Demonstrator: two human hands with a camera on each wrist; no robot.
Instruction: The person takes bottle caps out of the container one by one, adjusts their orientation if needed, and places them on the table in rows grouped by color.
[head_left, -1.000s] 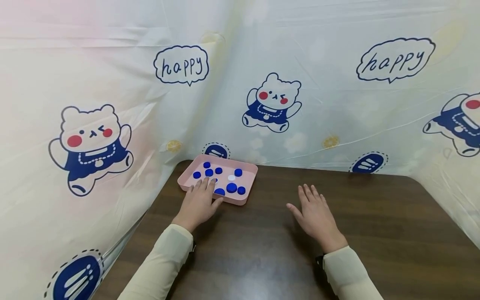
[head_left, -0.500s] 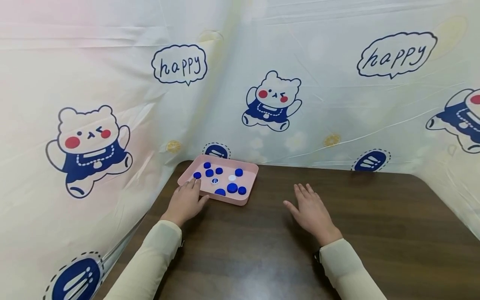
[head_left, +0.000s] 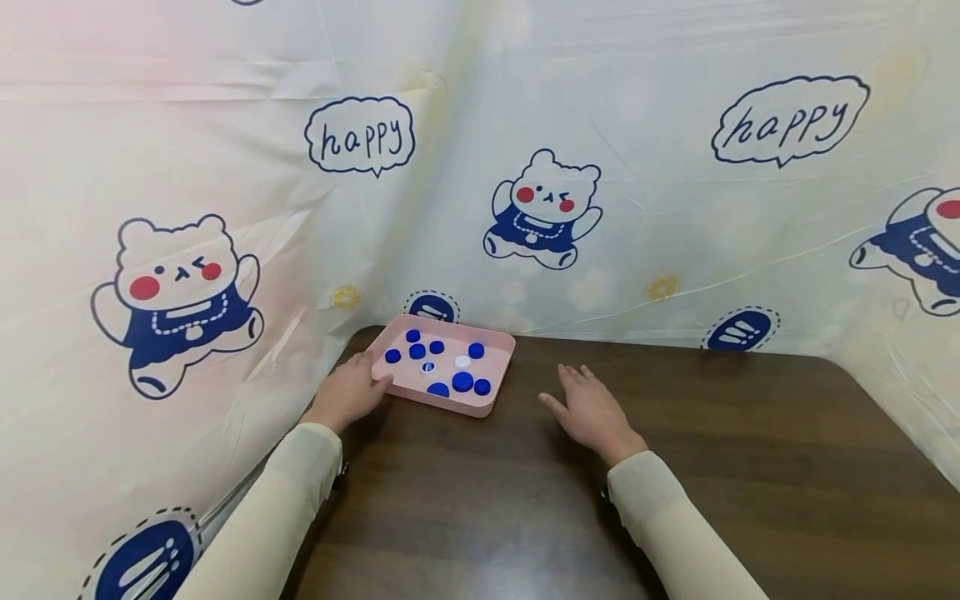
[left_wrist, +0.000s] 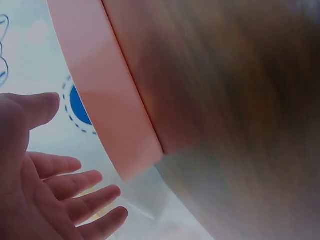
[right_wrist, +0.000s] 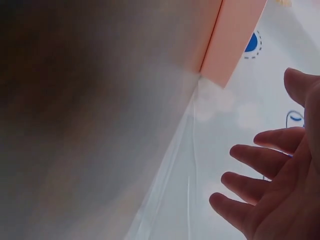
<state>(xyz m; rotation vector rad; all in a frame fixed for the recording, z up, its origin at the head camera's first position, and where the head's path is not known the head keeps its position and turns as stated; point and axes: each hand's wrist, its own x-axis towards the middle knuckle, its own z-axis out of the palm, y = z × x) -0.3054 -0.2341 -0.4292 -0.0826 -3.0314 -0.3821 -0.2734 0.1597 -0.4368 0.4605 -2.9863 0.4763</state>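
A shallow pink tray [head_left: 420, 396] sits at the table's far left corner in the head view. Several blue round pieces lie in it, among them a large blue one [head_left: 462, 382], along with a white disc [head_left: 462, 362] and a small blue-and-white one [head_left: 428, 367]. My left hand [head_left: 347, 393] is at the tray's front left corner, fingers loosely extended; the left wrist view shows a gap between its fingertips and the tray wall [left_wrist: 100, 100]. To the right of the tray, my right hand [head_left: 592, 414] hovers palm down over the table, holding nothing.
The dark wooden table [head_left: 480, 517] extends in front of the tray and off to the right. A pale printed curtain [head_left: 637, 208] with bears and "happy" bubbles hangs along the table's back and left side.
My left hand has moved left and away from over the pieces, out to the tray's corner. The right hand has shifted left toward the tray. The pieces appear to stay in place.
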